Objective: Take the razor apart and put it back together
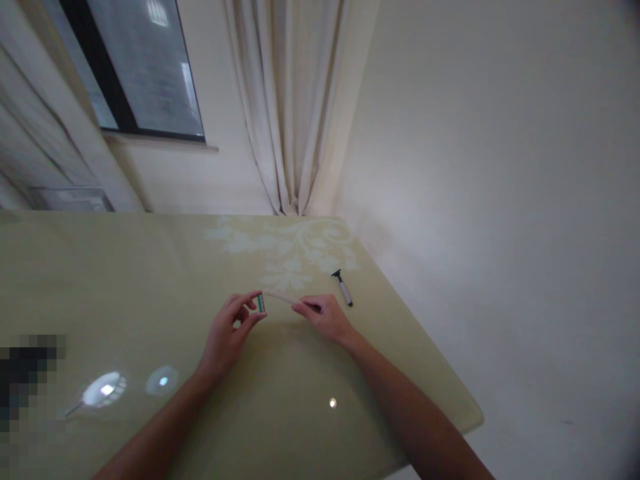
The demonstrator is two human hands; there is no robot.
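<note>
Between the thumb and fingertips of my left hand is a small dark razor cartridge with a green strip, held upright on its short end. My right hand pinches a thin pale stick. The stick's far tip points left and lies close to the top of the cartridge; whether they touch I cannot tell. Both hands are raised over the glossy table. Beyond my right hand, a razor with a grey and black handle lies on the tabletop, its dark head pointing away from me.
The pale green table has a white floral pattern at its far right corner and reflects lights. A white wall runs along its right side. Curtains and a window are behind it. A pixelated dark patch covers the left edge.
</note>
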